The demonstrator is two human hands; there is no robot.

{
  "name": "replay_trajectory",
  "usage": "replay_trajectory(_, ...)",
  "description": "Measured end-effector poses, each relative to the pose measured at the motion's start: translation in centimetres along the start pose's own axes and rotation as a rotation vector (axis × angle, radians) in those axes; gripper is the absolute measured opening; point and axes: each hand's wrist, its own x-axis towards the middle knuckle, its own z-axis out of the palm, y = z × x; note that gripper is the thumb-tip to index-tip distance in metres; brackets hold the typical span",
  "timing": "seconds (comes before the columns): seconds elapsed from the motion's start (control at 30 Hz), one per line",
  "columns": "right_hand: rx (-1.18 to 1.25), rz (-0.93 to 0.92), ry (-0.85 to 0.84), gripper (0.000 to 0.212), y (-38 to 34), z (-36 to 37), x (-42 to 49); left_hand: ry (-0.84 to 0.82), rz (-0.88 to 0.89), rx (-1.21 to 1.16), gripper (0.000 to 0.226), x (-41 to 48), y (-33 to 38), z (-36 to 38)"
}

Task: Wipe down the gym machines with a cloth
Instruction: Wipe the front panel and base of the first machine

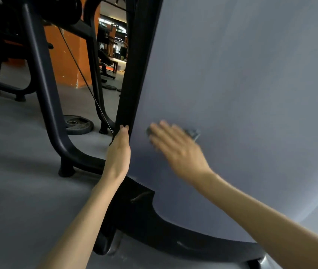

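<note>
Most of the cloth [193, 132] hides under the blurred right hand [177, 150], pressed flat. Left hand [119, 150] grips the post [129, 90].

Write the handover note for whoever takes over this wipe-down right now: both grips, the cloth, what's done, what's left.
Left-hand grip: holds the black edge strip, fingers curled round it.
Right-hand grip: flat, blurred, pressing the cloth on the grey panel, low down.
Done: wiping under way; how much is clean cannot be told.
Left: likely the rest of the panel and the scuffed black base.
</note>
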Motion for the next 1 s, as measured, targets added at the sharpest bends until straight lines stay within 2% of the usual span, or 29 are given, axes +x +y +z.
replay_trajectory(0.1,-0.044,-0.258,-0.284,0.057,-3.8,0.9,-4.9,-0.012,0.047,0.065,0.051,-0.1,-0.4,0.7)
replay_trajectory(0.17,-0.04,-0.331,-0.372,0.054,-4.3,0.7,-6.1,-0.029,0.072,0.125,0.05,-0.2,-0.9,0.7)
replay_trajectory(0.2,-0.028,-0.346,-0.36,0.049,-3.8,0.4,-5.8,-0.036,0.079,0.138,0.05,-0.2,-1.1,0.6)
replay_trajectory(0.27,-0.009,-0.283,-0.206,0.043,-1.1,-0.6,-4.1,-0.064,0.08,0.136,0.05,-0.2,-1.5,0.5)
replay_trajectory(0.37,-0.047,0.024,0.056,0.044,3.7,-2.8,-1.5,-0.159,0.046,0.118,0.052,-0.2,-1.8,0.2)
replay_trajectory(0.47,-0.06,0.216,0.129,0.047,3.2,-2.7,-1.4,-0.199,0.03,0.154,0.052,-0.2,-1.9,-0.1)
replay_trajectory(0.53,-0.039,0.14,0.063,0.044,0.0,-0.8,-2.9,-0.202,0.037,0.179,0.053,-0.1,-1.8,-0.1)
replay_trajectory(0.63,-0.014,-0.1,-0.157,0.048,-4.9,2.1,-6.8,-0.21,0.034,0.238,0.053,-0.2,-1.7,-0.1)
replay_trajectory(0.7,0.001,-0.196,-0.282,0.048,-7.2,3.0,-9.0,-0.208,0.02,0.263,0.053,-0.3,-1.7,0.0)
replay_trajectory(0.8,0.008,-0.298,-0.44,0.062,-8.5,3.4,-9.3,-0.207,0.005,0.291,0.054,-0.6,-1.8,0.0)
replay_trajectory(0.9,0.011,-0.273,-0.311,0.065,-6.5,2.8,-6.1,-0.182,0.0,0.293,0.054,-0.5,-1.8,0.3)
replay_trajectory(1.0,-0.045,-0.101,-0.11,0.062,-3.9,1.7,-2.1,-0.14,0.017,0.296,0.055,-0.5,-1.9,0.7)
